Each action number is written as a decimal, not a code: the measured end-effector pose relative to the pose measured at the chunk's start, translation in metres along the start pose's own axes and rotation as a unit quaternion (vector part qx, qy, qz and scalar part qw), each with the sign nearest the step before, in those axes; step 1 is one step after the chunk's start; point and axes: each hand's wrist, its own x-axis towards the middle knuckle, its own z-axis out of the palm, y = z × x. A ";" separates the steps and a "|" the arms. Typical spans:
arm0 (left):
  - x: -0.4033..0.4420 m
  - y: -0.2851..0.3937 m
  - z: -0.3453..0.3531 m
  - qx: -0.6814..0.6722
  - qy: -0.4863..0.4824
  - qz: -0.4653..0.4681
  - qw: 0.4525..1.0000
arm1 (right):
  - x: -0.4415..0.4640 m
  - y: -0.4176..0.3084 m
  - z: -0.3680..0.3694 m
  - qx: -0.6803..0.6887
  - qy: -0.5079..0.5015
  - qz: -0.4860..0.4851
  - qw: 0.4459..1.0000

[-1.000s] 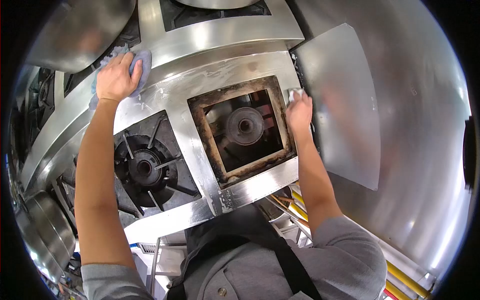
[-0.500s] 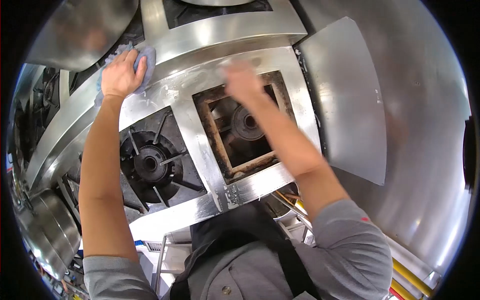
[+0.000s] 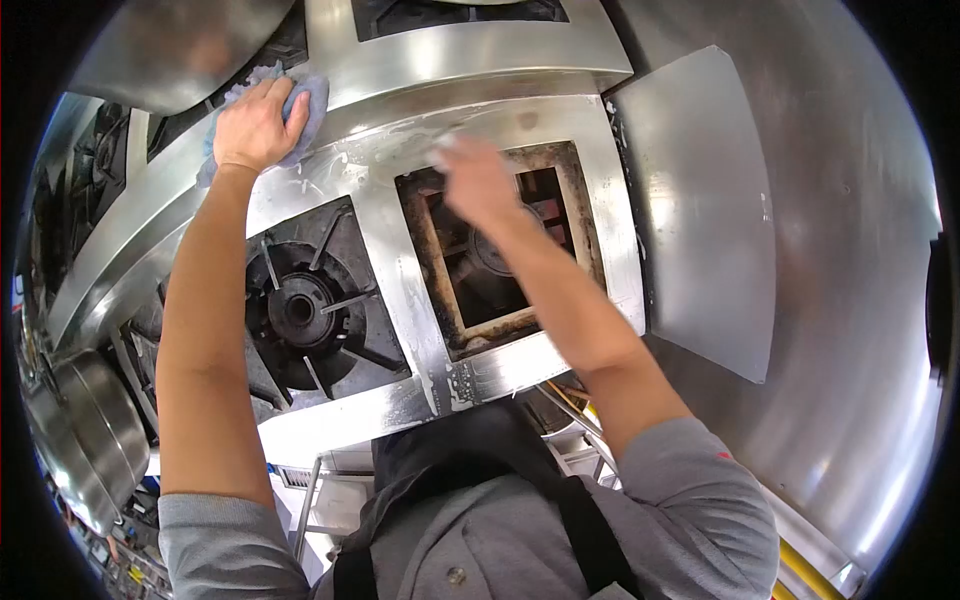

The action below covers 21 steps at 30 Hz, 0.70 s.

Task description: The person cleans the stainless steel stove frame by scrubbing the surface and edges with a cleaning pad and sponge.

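Observation:
My left hand (image 3: 258, 125) presses and grips a crumpled blue-grey cloth (image 3: 312, 100) on the raised ledge at the back of the steel stove top (image 3: 380, 250). Over the back edge of the square burner opening is my right hand (image 3: 478, 180), blurred by motion. Its fingers look closed, and a small whitish thing shows at their tips, too smeared to name. Below it, a rusty brown frame (image 3: 445, 270) lines the opening, with a burner partly hidden by my forearm. Soapy streaks and foam (image 3: 345, 165) lie on the steel around both hands.
A second burner with a black grate (image 3: 305, 308) sits left of the opening. Large steel pots (image 3: 180, 50) stand at the back left, another pot (image 3: 90, 435) at the lower left. A flat metal sheet (image 3: 700, 210) leans along the steel wall on the right.
The view has shifted slightly, so the stove appears a little further right. My right hand has moved a little left over the steel. The left hand stays on the cloth.

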 end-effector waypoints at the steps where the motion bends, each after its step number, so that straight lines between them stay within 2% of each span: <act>1: 0.000 0.000 -0.002 0.003 0.001 -0.002 1.000 | -0.004 0.038 0.002 -0.067 0.013 -0.023 0.997; 2: 0.000 0.001 -0.002 -0.004 0.038 0.007 0.999 | -0.007 0.063 -0.015 -0.138 -0.001 0.006 0.990; 3: 0.000 0.000 -0.003 -0.001 0.034 0.000 0.999 | -0.012 0.089 -0.023 -0.094 0.024 0.110 0.989; 4: 0.001 -0.001 -0.003 0.001 0.021 0.001 1.000 | -0.011 0.095 -0.028 -0.105 0.097 0.164 0.976; 5: 0.000 0.000 -0.004 -0.002 0.007 0.005 1.000 | -0.013 0.087 -0.017 -0.105 0.091 0.162 0.977; 7: 0.000 0.003 -0.005 -0.009 0.013 -0.002 1.000 | -0.002 0.028 0.003 -0.148 -0.006 0.112 0.983; 9: 0.000 -0.001 -0.002 -0.015 0.021 0.006 1.000 | 0.002 -0.037 0.042 -0.014 0.026 0.099 0.995; 11: -0.003 -0.002 -0.002 -0.016 0.022 0.008 1.000 | 0.007 -0.075 0.032 0.060 0.012 -0.013 0.998; 14: 0.000 -0.003 0.002 -0.014 0.019 0.006 1.000 | 0.004 -0.031 0.008 0.019 -0.017 -0.040 0.999; 15: -0.002 -0.004 0.003 -0.007 0.008 -0.002 1.000 | 0.004 0.005 0.010 -0.026 0.035 -0.023 0.999; 16: -0.002 -0.003 0.000 -0.007 -0.003 -0.007 1.000 | 0.004 0.032 -0.008 -0.053 0.008 0.064 0.997; 17: -0.003 -0.002 0.000 -0.006 -0.006 -0.011 1.000 | 0.006 0.076 -0.016 -0.168 -0.026 0.037 0.985; 18: -0.002 -0.002 -0.001 -0.009 -0.011 -0.008 1.000 | 0.005 0.100 -0.032 -0.147 0.012 0.138 0.979; 19: 0.000 -0.003 -0.002 -0.011 -0.014 -0.004 1.000 | 0.009 0.118 -0.057 -0.191 -0.067 0.163 0.966; 20: 0.000 -0.003 -0.003 -0.011 -0.014 -0.003 1.000 | 0.000 0.160 -0.046 -0.174 0.055 0.198 0.963; 21: -0.001 -0.003 -0.002 -0.013 -0.007 -0.003 1.000 | -0.002 0.162 -0.055 -0.171 0.084 0.209 0.959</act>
